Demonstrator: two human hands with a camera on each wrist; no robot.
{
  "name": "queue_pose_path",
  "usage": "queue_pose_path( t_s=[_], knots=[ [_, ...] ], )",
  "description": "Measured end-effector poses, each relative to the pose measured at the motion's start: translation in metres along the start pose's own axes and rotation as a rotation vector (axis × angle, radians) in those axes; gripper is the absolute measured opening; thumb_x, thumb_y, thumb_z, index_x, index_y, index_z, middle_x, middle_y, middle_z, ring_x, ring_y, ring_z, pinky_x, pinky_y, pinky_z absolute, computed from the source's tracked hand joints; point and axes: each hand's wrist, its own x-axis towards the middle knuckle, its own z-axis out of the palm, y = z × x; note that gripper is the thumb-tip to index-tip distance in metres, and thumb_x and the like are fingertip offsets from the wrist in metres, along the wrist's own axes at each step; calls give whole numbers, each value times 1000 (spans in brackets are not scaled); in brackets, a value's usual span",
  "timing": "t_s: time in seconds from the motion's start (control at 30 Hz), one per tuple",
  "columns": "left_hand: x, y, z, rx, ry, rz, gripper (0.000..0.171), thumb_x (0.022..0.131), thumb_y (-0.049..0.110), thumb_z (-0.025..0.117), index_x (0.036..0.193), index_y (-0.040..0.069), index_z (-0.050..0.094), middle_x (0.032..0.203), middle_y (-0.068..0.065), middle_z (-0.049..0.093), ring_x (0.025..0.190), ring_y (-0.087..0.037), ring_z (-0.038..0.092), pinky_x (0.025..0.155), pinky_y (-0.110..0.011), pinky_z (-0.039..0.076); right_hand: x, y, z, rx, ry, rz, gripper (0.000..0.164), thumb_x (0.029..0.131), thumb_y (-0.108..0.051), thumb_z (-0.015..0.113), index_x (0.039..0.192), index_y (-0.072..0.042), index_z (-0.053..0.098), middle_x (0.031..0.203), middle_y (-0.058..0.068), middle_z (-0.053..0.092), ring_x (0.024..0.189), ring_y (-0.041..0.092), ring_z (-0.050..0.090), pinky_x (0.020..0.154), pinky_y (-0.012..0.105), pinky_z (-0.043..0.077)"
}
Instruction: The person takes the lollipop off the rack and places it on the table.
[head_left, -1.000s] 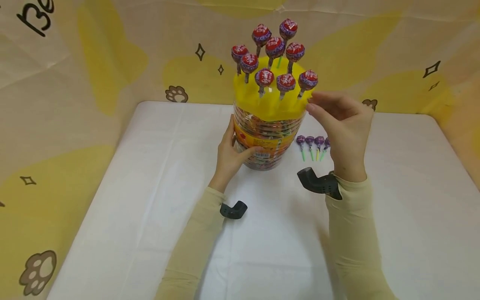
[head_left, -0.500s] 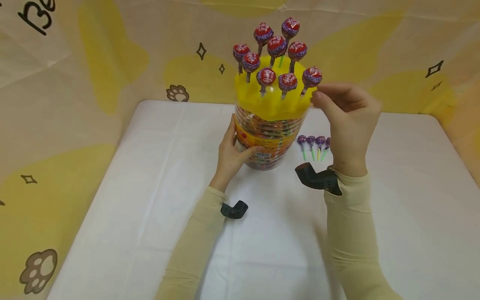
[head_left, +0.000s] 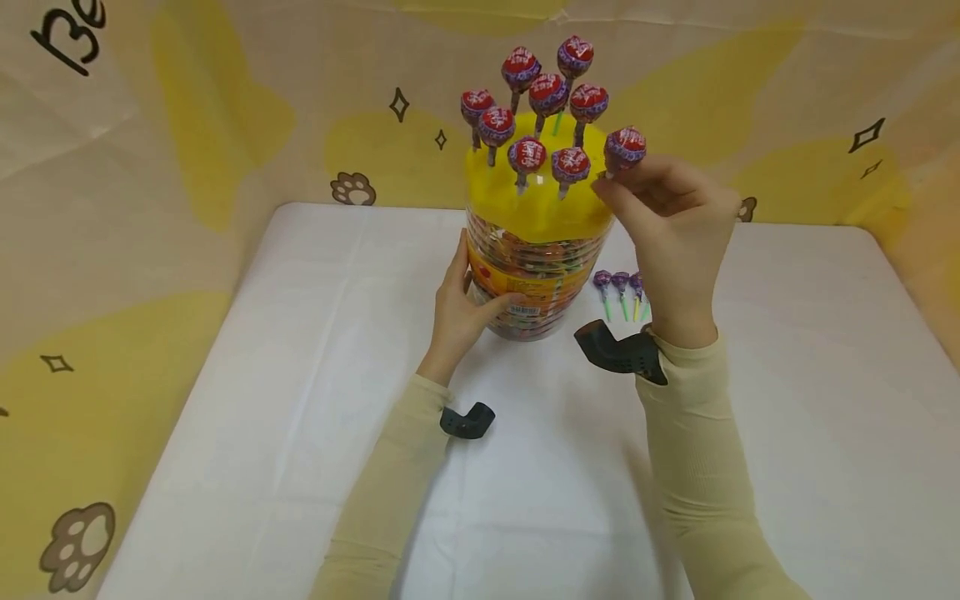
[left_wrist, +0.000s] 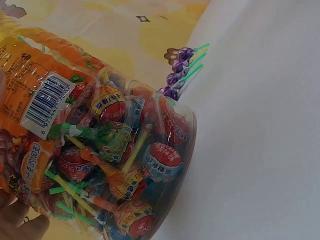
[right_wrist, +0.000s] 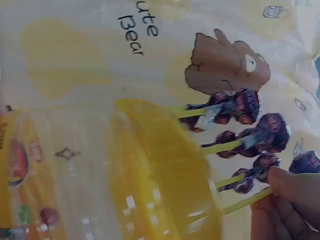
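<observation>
A clear plastic candy jar (head_left: pixel 536 275) with a yellow lid (head_left: pixel 517 204) stands upright, slightly tilted in the head view. Several red-and-purple wrapped lollipops (head_left: pixel 528 155) stick up out of the lid. My left hand (head_left: pixel 461 308) holds the jar's lower left side, thumb across the front label. My right hand (head_left: pixel 678 212) pinches a lollipop (head_left: pixel 626 148) just below its candy head, at the lid's right edge. In the right wrist view its yellow stick (right_wrist: pixel 247 201) reaches the lid's rim; whether the tip sits in a hole I cannot tell.
Several purple lollipops (head_left: pixel 620 282) with green and yellow sticks lie in a row right of the jar, partly hidden by my right hand. A white tablecloth (head_left: pixel 360 333) covers the table. A yellow patterned backdrop (head_left: pixel 247 100) rises close behind.
My right hand moves slightly right and up, then back left, its grip now just under the candy head. The pinched lollipop shifts slightly right and up. The left hand and jar stay put.
</observation>
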Motion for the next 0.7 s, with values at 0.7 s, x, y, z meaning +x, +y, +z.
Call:
queue_pose_path(
  t_s=[0.7],
  knots=[
    [0, -1, 0, 12, 6, 31, 100, 77, 13, 79, 152, 8, 13, 153, -8, 26, 140, -19, 24, 113, -39, 26, -21, 56, -96, 61, 188, 519, 13, 70, 5, 80, 80, 7, 72, 76, 10, 68, 65, 18, 67, 61, 24, 57]
  ],
)
